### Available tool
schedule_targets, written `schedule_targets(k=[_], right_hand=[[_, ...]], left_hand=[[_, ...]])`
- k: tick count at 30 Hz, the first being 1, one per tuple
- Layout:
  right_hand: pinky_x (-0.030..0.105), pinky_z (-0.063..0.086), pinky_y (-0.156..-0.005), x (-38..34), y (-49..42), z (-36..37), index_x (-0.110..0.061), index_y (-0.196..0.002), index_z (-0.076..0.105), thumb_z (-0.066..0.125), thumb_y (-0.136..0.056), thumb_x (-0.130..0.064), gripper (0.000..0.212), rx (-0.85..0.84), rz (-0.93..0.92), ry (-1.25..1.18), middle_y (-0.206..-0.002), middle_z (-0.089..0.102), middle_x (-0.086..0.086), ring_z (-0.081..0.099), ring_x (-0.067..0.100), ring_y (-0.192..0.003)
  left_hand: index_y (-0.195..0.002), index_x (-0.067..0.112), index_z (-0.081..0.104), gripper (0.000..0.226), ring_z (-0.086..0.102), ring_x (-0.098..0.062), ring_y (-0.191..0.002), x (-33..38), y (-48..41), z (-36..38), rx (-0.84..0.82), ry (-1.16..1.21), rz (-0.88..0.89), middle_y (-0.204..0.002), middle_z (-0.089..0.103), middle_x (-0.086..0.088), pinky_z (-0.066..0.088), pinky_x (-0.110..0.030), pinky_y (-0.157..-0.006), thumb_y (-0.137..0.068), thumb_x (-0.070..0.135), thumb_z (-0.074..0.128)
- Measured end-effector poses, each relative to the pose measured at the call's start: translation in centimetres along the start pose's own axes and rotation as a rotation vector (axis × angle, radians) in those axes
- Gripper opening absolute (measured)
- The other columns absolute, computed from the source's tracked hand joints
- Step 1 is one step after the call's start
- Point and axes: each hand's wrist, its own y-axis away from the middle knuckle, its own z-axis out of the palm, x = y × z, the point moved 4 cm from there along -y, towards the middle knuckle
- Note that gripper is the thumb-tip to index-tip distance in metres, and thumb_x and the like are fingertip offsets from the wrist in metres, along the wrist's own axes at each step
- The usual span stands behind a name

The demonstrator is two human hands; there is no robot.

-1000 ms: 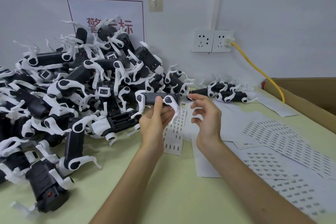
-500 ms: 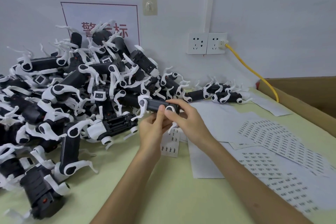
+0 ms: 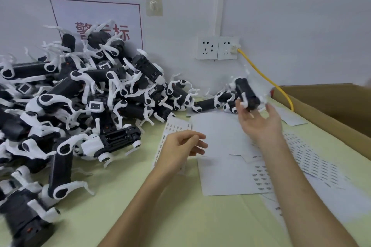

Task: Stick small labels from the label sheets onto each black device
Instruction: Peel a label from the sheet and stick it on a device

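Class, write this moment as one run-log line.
right hand: raised with black device, grip unclear | left hand: loosely curled, empty, over label strip | pile of devices: left of hands

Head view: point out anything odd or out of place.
One black device is blurred above the right hand's spread fingers, apparently barely held. The other devices lie in a tangled heap on the left.

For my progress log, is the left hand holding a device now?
No, the left hand is empty above a label sheet; the device is at the right hand.
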Motion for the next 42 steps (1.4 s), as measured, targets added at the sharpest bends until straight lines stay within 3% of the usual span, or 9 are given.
schedule_targets(k=[2, 4, 10, 16, 21, 27, 33, 39, 42], right_hand=[[0.043, 0.056, -0.092, -4.5, -0.1, -0.6, -0.004, -0.142, 0.047, 0.041, -0.107, -0.042, 0.052, -0.107, -0.166, -0.266, -0.131, 0.062, 0.027, 0.07, 0.043, -0.108], [0.038, 0.051, -0.101, -6.3, -0.1, -1.8, -0.008, -0.145, 0.048, 0.037, -0.108, -0.04, 0.051, -0.089, -0.261, -0.289, -0.129, 0.066, 0.023, 0.071, 0.037, -0.109], [0.027, 0.047, -0.074, -1.3, -0.6, -2.2, -0.011, -0.129, 0.065, 0.039, -0.104, -0.03, 0.04, 0.07, -0.15, 0.025, -0.11, 0.077, 0.008, 0.074, 0.02, -0.092], [0.023, 0.043, -0.061, 2.3, -0.3, 0.1, -0.014, -0.102, 0.075, 0.051, -0.097, -0.028, 0.028, 0.001, -0.047, 0.401, -0.088, 0.075, 0.001, 0.061, 0.014, -0.062], [0.023, 0.039, -0.056, 3.8, 0.5, 1.2, -0.013, -0.098, 0.074, 0.052, -0.095, -0.026, 0.025, -0.048, -0.01, 0.43, -0.077, 0.066, 0.0, 0.052, 0.014, -0.056], [0.023, 0.037, -0.056, 5.4, 1.1, 1.2, -0.011, -0.092, 0.073, 0.054, -0.094, -0.024, 0.023, -0.032, 0.026, 0.471, -0.074, 0.06, 0.001, 0.048, 0.014, -0.054], [0.024, 0.036, -0.056, 6.2, 1.5, 1.0, -0.011, -0.091, 0.072, 0.056, -0.092, -0.022, 0.02, -0.016, 0.037, 0.508, -0.072, 0.059, 0.001, 0.046, 0.014, -0.052], [0.024, 0.036, -0.055, 7.0, 1.8, 1.0, -0.01, -0.09, 0.071, 0.055, -0.092, -0.021, 0.018, -0.003, 0.058, 0.551, -0.07, 0.058, 0.001, 0.046, 0.015, -0.053], [0.024, 0.037, -0.054, 7.4, 1.9, 1.0, -0.01, -0.09, 0.071, 0.055, -0.092, -0.021, 0.019, -0.006, 0.064, 0.58, -0.068, 0.059, 0.001, 0.046, 0.015, -0.053]], left_hand=[[-0.098, 0.012, 0.076, 0.026, 0.073, -0.015, -0.072, -0.1, -0.1, -0.3, 0.015, 0.009, -0.009, -0.087, 0.079, -0.006, 0.053, -0.017, -0.066, -0.105, 0.007, 0.051], [-0.098, 0.012, 0.076, 0.026, 0.072, -0.014, -0.07, -0.2, -0.2, -0.7, 0.053, 0.008, -0.014, -0.087, 0.079, -0.006, 0.053, -0.017, -0.064, -0.105, 0.008, 0.051], [-0.102, 0.014, 0.075, 0.023, 0.073, -0.015, -0.071, -0.8, -0.4, -1.5, 0.142, 0.109, -0.081, -0.086, 0.079, -0.006, 0.057, -0.022, -0.068, -0.106, 0.015, 0.052], [-0.102, 0.009, 0.063, 0.037, 0.067, -0.015, -0.056, -0.6, 0.0, -3.2, 0.438, 0.765, -0.238, -0.066, 0.068, -0.003, 0.058, -0.029, -0.066, -0.102, 0.046, 0.058], [-0.089, 0.008, 0.057, 0.048, 0.049, -0.016, -0.047, -0.8, 0.7, -4.0, 0.663, 0.999, -0.301, -0.058, 0.057, -0.005, 0.045, -0.018, -0.042, -0.103, 0.053, 0.049], [-0.068, 0.016, 0.043, 0.051, 0.03, -0.011, -0.033, -1.8, 1.3, -3.8, 0.907, 0.927, -0.296, -0.043, 0.046, 0.003, 0.022, -0.018, -0.033, -0.1, 0.052, 0.056], [-0.071, 0.014, 0.047, 0.046, 0.027, -0.009, -0.03, -2.1, 1.9, -5.2, 1.087, 0.916, -0.366, -0.043, 0.042, 0.006, 0.022, -0.014, -0.035, -0.094, 0.048, 0.067], [-0.071, 0.016, 0.045, 0.049, 0.024, -0.011, -0.037, -2.3, 1.8, -6.7, 1.101, 0.884, -0.399, -0.054, 0.038, 0.004, 0.018, -0.014, -0.036, -0.089, 0.053, 0.072], [-0.068, 0.017, 0.046, 0.045, 0.026, -0.008, -0.036, -2.4, 1.3, -6.1, 1.013, 0.855, -0.413, -0.053, 0.04, 0.006, 0.02, -0.017, -0.036, -0.091, 0.046, 0.073]])
